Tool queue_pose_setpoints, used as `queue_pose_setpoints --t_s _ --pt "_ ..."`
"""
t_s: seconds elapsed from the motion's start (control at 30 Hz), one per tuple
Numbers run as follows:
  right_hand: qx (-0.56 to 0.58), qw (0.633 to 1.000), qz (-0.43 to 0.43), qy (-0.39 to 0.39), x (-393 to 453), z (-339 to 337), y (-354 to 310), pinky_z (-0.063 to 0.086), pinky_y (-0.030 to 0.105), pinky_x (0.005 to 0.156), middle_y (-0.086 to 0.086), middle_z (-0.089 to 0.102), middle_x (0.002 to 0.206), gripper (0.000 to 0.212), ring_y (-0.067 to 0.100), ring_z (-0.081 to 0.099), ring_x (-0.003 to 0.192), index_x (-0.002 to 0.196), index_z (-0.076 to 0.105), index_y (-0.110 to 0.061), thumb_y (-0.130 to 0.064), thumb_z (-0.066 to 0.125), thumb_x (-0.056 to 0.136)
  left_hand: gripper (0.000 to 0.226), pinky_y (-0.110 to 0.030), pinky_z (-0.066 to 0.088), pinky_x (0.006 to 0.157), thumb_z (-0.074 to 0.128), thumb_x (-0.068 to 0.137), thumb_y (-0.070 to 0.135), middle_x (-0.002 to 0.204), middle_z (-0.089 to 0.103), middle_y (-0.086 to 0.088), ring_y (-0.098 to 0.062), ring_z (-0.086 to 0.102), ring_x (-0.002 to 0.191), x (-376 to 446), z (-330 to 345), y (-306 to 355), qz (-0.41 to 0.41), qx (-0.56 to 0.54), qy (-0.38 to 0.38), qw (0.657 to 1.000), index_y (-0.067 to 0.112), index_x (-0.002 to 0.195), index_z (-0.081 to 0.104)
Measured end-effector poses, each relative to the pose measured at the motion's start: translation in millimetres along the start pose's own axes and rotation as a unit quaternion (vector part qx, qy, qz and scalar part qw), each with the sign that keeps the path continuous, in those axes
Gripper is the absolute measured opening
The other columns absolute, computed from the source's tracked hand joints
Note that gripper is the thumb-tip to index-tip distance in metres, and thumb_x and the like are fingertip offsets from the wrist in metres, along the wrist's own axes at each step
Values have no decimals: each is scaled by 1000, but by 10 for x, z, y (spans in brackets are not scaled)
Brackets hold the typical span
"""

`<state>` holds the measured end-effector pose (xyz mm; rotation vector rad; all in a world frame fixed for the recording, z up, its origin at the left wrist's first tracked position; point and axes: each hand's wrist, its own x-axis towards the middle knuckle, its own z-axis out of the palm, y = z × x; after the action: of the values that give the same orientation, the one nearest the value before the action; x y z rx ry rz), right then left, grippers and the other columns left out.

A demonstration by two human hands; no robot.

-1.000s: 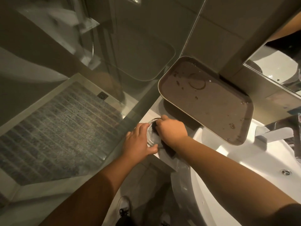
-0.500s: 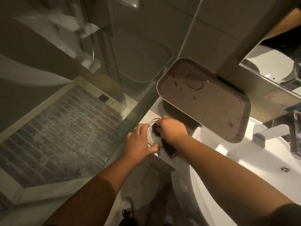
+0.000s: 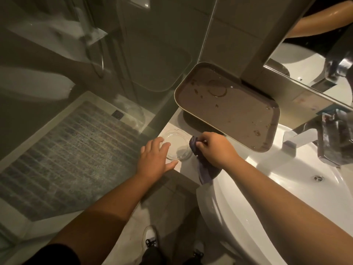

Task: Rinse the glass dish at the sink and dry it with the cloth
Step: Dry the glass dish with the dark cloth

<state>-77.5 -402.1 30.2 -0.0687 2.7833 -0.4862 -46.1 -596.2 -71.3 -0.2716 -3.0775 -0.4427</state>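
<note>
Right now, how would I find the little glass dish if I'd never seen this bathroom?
Start at the big white sink. Just left of it is a pale ledge below a brown tray. The glass dish sits there between the two hands: round, shallow and see-through, unlike the dark blue cloth beside it.

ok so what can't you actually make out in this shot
- Whether the glass dish is dry: head view, clear glass in dim light, too faint to tell.
- Most of the cloth: the right hand covers its upper part.
- The tap: cut off by the right edge and blurred.
- Whether the left hand touches the dish: its fingers overlap the rim, contact unclear.
- The marks on the tray: too small to identify.
</note>
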Motion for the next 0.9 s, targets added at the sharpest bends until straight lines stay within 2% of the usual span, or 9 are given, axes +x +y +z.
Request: queue_pose_setpoints --t_s 0.07,0.17,0.3,0.47,0.57,0.67,0.73,0.83,0.9 --pt "46 999 19 6 -33 -13 36 48 32 75 3 66 94 18 22 61 87 101 67 -19 -30 53 96 53 -49 47 89 76 67 53 124 59 -13 -34 54 117 6 -24 31 45 30 -5 999 18 106 66" --pt "76 997 31 13 -34 21 46 52 35 79 3 66 93 18 22 61 87 100 66 -18 -30 53 96 37 -48 44 93 82 66 43 110 65 -8 -32 58 113 38 -39 54 118 53 -16 991 19 91 71" --pt "80 996 36 28 -7 59 40 55 43 82 4 67 92 18 23 62 85 99 66 -18 -30 53 96 18 -45 35 101 68 84 37 99 65 -1 -26 58 104 80 -33 53 123 70 -32 989 23 95 69" --pt "93 994 30 39 -18 55 52 54 41 82 2 66 91 16 21 61 84 97 65 -21 -31 53 96 14 -46 29 106 59 92 34 98 65 0 -26 57 100 115 -44 43 131 79 -44 987 23 96 67" --pt "131 990 28 41 -73 25 100 53 36 82 -1 65 92 15 18 60 86 98 66 -22 -32 55 96 9 -47 32 102 65 88 28 90 65 -1 -27 59 91 107 -121 26 106 -32 -7 994 19 89 67" --pt "173 983 18 53 -173 -37 134 49 32 80 -4 66 95 13 17 61 89 96 68 -23 -31 57 95 18 -32 35 87 52 92 27 93 60 0 -20 55 86 50 -382 86 65 -200 -23 977 13 90 63" --pt "207 976 14 60 -265 -89 122 50 32 82 -7 67 95 12 14 61 90 95 68 -25 -31 58 95 12 -22 35 77 49 97 19 97 56 3 -9 52 85 -25 -600 155 42 -302 -45 951 13 89 57" --pt "239 967 -1 83 -417 -192 51 49 31 84 -9 64 98 11 12 59 92 99 68 -26 -30 58 96 12 -1 36 74 48 99 16 111 57 18 20 48 97 -172 -876 252 -8 -402 -84 912 17 87 51" --pt "218 966 -43 130 -520 -277 -8 46 27 83 -10 59 101 14 11 56 94 105 68 -26 -29 57 96 13 0 38 75 48 99 18 114 57 21 25 47 98 -256 -988 305 -19 -443 -98 891 19 86 51"
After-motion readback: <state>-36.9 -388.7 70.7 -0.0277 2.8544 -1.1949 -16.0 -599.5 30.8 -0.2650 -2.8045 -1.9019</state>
